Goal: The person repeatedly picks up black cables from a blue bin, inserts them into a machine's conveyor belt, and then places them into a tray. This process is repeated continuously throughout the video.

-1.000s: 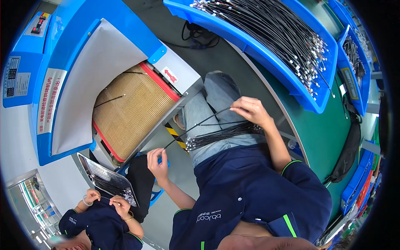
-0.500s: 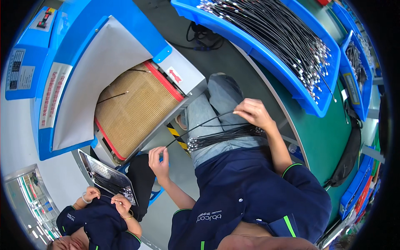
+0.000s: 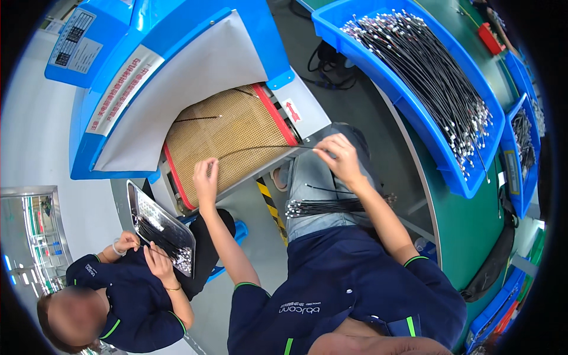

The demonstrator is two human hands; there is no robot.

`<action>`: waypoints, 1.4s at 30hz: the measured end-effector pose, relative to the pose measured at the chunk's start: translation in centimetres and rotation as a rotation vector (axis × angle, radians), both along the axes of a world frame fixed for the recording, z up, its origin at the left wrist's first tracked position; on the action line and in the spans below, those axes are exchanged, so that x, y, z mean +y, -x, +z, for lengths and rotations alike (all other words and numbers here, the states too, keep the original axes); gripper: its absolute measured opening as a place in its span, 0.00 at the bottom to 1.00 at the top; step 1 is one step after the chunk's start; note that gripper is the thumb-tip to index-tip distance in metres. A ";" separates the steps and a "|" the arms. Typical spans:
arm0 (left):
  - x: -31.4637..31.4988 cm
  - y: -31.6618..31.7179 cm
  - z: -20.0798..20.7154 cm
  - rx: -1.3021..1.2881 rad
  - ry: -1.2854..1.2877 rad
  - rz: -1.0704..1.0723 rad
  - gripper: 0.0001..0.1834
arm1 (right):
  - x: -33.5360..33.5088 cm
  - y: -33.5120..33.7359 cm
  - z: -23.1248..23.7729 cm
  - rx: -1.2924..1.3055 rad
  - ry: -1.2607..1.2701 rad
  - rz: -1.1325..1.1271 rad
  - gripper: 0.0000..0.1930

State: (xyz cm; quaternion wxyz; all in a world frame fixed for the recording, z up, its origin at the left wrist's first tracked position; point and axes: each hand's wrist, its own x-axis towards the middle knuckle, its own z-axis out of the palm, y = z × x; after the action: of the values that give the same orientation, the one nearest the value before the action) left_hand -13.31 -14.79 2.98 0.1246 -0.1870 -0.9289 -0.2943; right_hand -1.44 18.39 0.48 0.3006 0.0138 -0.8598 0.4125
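A thin black cable (image 3: 266,146) stretches between my hands above the near end of a tan mesh conveyor belt (image 3: 236,127). My left hand (image 3: 206,177) pinches one end of it, over the belt's lower left part. At the other end, my right hand (image 3: 338,155) grips the cable between thumb and fingers, just right of the belt's edge. Across my lap lies a bundle of similar black cables (image 3: 319,207) with pale tips. Two more cables rest on the belt deeper in; one is a short dark cable (image 3: 198,119), partly under the grey curtain.
A blue machine hood (image 3: 266,47) with a grey curtain (image 3: 183,89) covers the belt's far part. On the green table (image 3: 423,177) at right stands a blue bin (image 3: 482,183) full of cables. At lower left, a co-worker holds a cable beside a metal tray (image 3: 177,216).
Both my hands have moved up and left with the cable, from over my lap to the belt's near end. The view has shifted too, and the co-worker's tray shows more fully.
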 end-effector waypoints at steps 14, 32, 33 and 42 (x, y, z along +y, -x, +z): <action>-3.0 11.0 -3.2 -0.095 0.071 -0.142 0.09 | -4.5 6.4 -2.7 -0.065 -0.161 -0.038 0.10; 9.8 -9.9 -5.2 -0.351 -0.313 -0.210 0.08 | 2.7 -8.3 -7.7 -0.768 -0.232 0.325 0.10; 10.2 -10.6 -5.9 -0.348 -0.266 -0.255 0.09 | 2.7 -8.3 -7.8 -0.784 -0.236 0.336 0.10; 11.7 -12.8 -7.1 -0.477 -0.111 -0.370 0.21 | 3.0 -8.0 -5.5 -0.845 0.006 0.370 0.08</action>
State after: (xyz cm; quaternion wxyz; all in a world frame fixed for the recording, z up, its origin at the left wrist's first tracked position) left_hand -0.48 -3.05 -4.08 -0.1426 -0.2715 -0.8646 -0.3980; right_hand 6.57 21.42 -4.97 -0.1547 -0.0032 -0.8890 0.4310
